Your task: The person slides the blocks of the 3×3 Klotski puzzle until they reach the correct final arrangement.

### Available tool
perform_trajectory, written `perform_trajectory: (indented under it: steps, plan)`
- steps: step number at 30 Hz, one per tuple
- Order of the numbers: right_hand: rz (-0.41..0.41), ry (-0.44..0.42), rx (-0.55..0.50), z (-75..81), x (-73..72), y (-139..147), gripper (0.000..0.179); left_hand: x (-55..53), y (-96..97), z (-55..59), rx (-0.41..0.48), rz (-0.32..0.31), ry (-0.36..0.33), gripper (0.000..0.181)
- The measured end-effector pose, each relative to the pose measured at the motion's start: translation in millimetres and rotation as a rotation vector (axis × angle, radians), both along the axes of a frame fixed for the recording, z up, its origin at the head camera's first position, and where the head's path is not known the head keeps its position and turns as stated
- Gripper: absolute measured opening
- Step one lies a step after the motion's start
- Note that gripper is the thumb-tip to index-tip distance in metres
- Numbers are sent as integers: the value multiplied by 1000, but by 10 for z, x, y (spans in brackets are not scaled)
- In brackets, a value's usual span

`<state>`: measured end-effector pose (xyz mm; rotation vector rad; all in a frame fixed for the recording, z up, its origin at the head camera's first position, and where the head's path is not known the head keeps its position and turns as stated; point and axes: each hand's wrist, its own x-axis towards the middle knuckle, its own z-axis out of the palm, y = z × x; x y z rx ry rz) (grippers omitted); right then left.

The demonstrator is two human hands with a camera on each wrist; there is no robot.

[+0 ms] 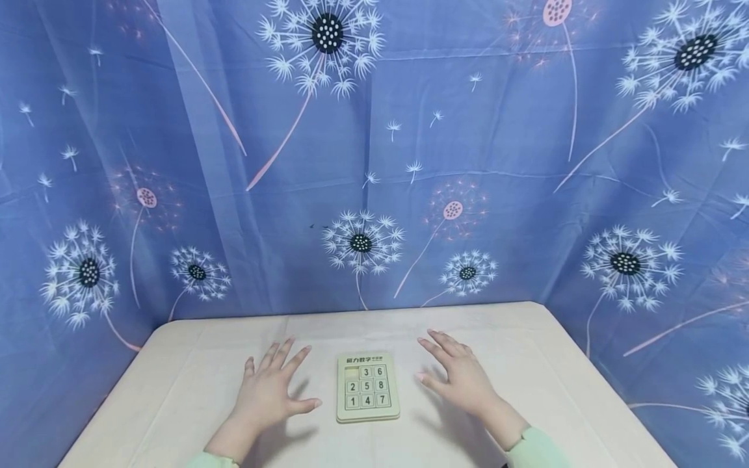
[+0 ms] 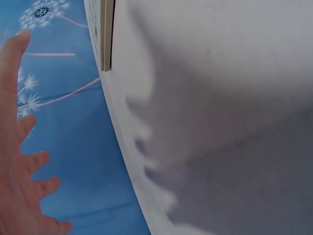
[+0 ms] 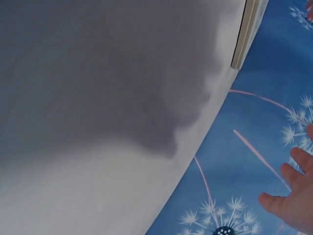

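A pale green sliding number puzzle (image 1: 367, 388) lies flat on the table, its printed heading at the far side. Its top row shows a gap at the left, then 3 and 6; below come 2, 5, 8 and 1, 4, 7. To its left hovers my left hand (image 1: 270, 388), fingers spread, holding nothing. On the other side my right hand (image 1: 459, 374) is held over the table with fingers extended and nothing in it. Both wrist views catch the puzzle's thin side edge, in the left one (image 2: 106, 36) and in the right one (image 3: 244, 36).
A cream cloth covers the table (image 1: 193, 364), whose far corners are rounded. Blue curtains (image 1: 292, 247) with dandelion prints stand behind it and along both sides. Shadows of both hands fall on the cloth. Light green sleeves (image 1: 535, 448) cover the forearms.
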<state>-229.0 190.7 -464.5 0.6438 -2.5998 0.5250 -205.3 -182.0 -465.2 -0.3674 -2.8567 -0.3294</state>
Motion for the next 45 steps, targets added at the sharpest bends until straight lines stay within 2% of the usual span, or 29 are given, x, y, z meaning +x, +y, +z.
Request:
perform_trajectory:
  steps: [9, 17, 25, 37, 45]
  plan:
    - [61, -41, 41, -63, -39, -87, 62, -54, 125, -39, 4, -59, -54, 103]
    - [150, -22, 138, -130, -93, -161, 57, -90, 216, -71, 7, -105, -69, 103]
    - [206, -121, 187, -166, -143, -241, 58, -168, 262, -123, -15, -140, -103, 103]
    - [276, -138, 231, -195, -249, -339, 59, -255, 345, -149, 4, -177, -159, 104]
    - [274, -254, 275, -216, -267, -383, 63, -285, 400, -189, -2, -210, -184, 108]
